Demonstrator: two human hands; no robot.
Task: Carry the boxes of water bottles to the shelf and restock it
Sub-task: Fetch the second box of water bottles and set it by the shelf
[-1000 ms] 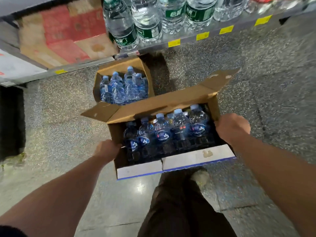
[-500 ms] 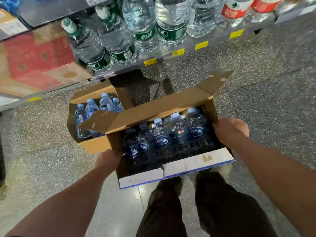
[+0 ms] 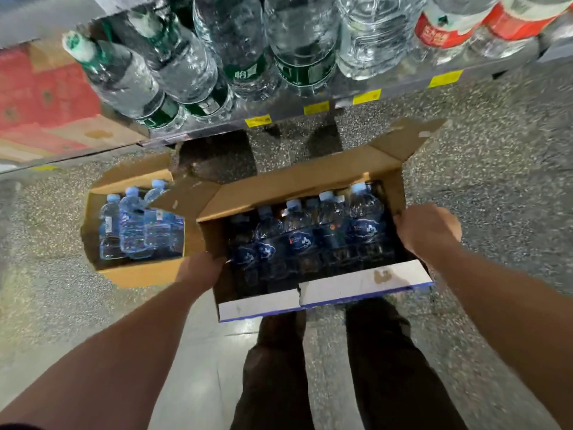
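Two hands (image 3: pixel 201 270) (image 3: pixel 429 231) grip bottle-filled box (image 3: pixel 310 181).

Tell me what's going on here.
A person is carrying an open box of water bottles, left hand and right hand gripping its two ends. They stand at a shelf stocked with large green-label bottles. A second open box of bottles sits on the floor beside it. Nothing from the carried box is shelved yet.

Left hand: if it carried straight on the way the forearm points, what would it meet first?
The left hand already grips the left end wall of the carried box. Going on up and to the right, it would likely push into that wall, then the bottles behind it.
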